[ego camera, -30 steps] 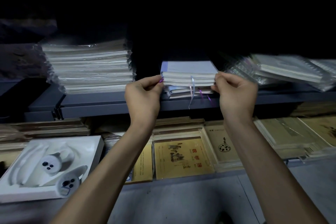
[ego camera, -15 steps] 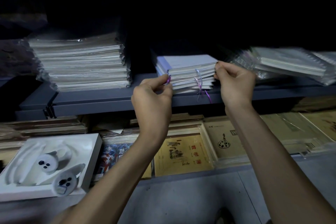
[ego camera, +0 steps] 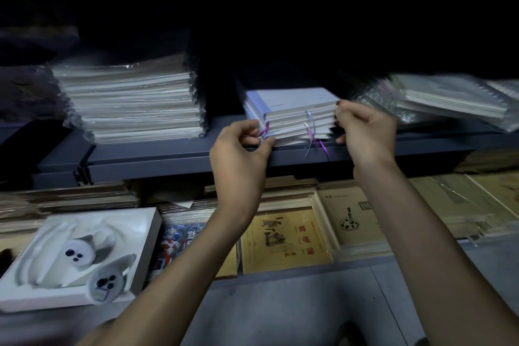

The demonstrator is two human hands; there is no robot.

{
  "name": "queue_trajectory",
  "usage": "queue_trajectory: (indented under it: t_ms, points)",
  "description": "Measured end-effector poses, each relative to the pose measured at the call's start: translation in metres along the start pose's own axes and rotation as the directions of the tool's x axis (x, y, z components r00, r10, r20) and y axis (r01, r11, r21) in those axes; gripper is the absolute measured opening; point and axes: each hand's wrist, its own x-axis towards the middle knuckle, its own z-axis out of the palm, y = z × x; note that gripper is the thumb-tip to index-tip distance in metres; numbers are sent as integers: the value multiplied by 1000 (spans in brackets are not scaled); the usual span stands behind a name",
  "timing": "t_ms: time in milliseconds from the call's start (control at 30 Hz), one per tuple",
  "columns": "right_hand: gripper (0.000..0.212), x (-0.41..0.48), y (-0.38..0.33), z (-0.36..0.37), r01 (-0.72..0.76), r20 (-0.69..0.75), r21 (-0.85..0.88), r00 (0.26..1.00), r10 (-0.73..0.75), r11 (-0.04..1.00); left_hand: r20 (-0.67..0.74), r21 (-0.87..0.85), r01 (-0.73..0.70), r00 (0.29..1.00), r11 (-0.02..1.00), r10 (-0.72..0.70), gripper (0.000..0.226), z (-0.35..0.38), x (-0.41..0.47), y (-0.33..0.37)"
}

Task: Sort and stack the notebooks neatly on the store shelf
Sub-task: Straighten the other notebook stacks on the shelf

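At the lower left of the frame a white box (ego camera: 36, 270) lies flat on the lower level, with two pale round toys with dark dots in it. Above it, at the upper left, a tall wrapped stack (ego camera: 129, 101) sits on the grey shelf (ego camera: 157, 157), well apart from my work. Under the shelf, flat books (ego camera: 283, 239) in yellow and brown covers fill the lower level. My forearms cross over them and hide part of them.

My left hand (ego camera: 238, 154) is at the shelf's front edge, thumb and curled fingers pinching the lower left corner of the notebooks (ego camera: 295, 118). This small pile lies flat on the shelf at the middle of the frame. Its page edges face me and its lilac spines are to the left. Its long axis runs left to right along the shelf, the right end turned a little farther back. The pile is slightly fanned. White and purple ribbons (ego camera: 310, 132) hang from it over the shelf edge.

My right hand (ego camera: 365, 132) pinches the pile's right end, fingers on top and thumb beneath.

Just beside that hand, at the upper right, spiral pads (ego camera: 449, 98) in clear wrap lie blurred and cut off by the frame edge. The back of the shelf is black, so the far edge of the pile is hard to make out.
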Motion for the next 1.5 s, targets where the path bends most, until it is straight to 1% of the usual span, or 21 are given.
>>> queue_trajectory:
  t_ms: [100,267,400,567,667,733,833,900,1000,1100,1200,1300,1433,1500]
  points:
    - [23,-1,-2,-1,14,10,-33,1000,-14,999,6,25,-14,1000,1000,14,33,0,-1,0]
    - [29,-4,-5,-2,7,21,-49,1000,-6,999,7,-103,101,995,990,-101,34,1,-2,6]
    - [32,-5,-5,-2,-4,11,-40,1000,4,999,8,-157,112,994,981,-113,34,3,-4,6]
    - [31,-10,-8,-2,-17,-10,-39,1000,16,999,3,-178,74,997,981,-74,37,3,-3,3]
    - [31,-14,-13,-3,-30,-33,-14,999,29,999,23,-182,40,999,983,-36,36,-1,0,5]
    - [35,-19,-17,-2,-29,-45,9,999,29,1000,46,-191,23,999,981,-14,35,-4,7,7]
    - [42,-29,-21,2,-11,-61,23,998,12,1000,58,-181,0,998,983,11,33,-10,21,6]
    - [43,-35,-23,5,1,-66,55,998,3,999,64,-177,-6,998,984,17,32,-13,30,3]
    - [41,-40,-23,9,24,-71,56,997,-20,998,64,-170,-12,998,985,23,32,-15,38,-4]
    - [43,-47,-21,12,45,-46,37,998,-43,998,83,-163,3,996,987,11,30,-17,42,-9]
    - [44,-48,-19,11,49,-34,14,998,-49,999,114,-70,-22,993,997,30,32,-18,42,-13]
    - [44,-46,-17,7,31,-13,0,999,-31,1000,86,8,-47,995,999,46,32,-16,41,-15]
    - [49,-48,-14,2,35,70,-57,997,-31,998,64,20,0,998,1000,-1,33,-18,40,-12]
    - [51,-48,-12,-1,39,84,-73,996,-33,997,76,26,12,997,1000,-14,34,-18,40,-11]
